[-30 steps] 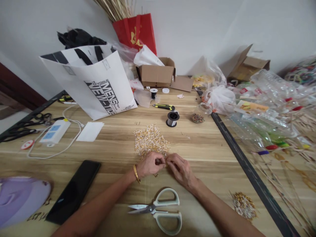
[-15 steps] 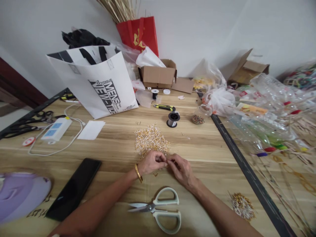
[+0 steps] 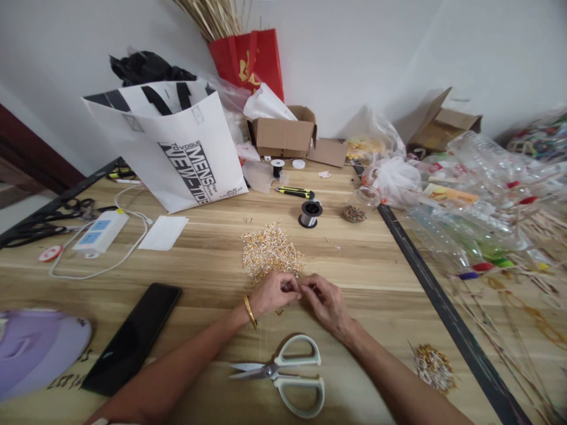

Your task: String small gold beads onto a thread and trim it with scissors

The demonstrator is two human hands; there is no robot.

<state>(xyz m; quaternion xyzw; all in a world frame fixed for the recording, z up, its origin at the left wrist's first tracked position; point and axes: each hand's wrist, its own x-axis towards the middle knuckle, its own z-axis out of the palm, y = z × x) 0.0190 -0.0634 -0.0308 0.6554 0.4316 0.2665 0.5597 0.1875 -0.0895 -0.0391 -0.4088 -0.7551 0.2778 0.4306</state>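
Observation:
My left hand [image 3: 275, 291] and my right hand [image 3: 324, 301] meet fingertip to fingertip over the wooden table [image 3: 212, 307]. Both are closed in a pinch, and whatever lies between the fingers is too small to make out. Just beyond them spreads a loose pile of small gold and silvery bead-like pieces [image 3: 271, 251], partly covered by my left hand. A few gold bits [image 3: 279, 312] lie below my left fingers. Nearer to me, scissors with pale handles [image 3: 277, 372] rest with their blades pointing left. A second small heap of gold and white pieces [image 3: 434, 369] sits beyond my right forearm.
A spool of silvery wire [image 3: 310, 213], a yellow-black utility knife [image 3: 295, 193] and a jar of beads [image 3: 359, 205] stand farther back. Left are a black phone [image 3: 133, 339], a power strip [image 3: 100, 233] and a white paper bag [image 3: 177, 147]. Plastic bottles [image 3: 469, 224] crowd the right.
My hands stay together in nearly the same place, with only a slight shift of the fingers. Nothing else on the table has visibly moved.

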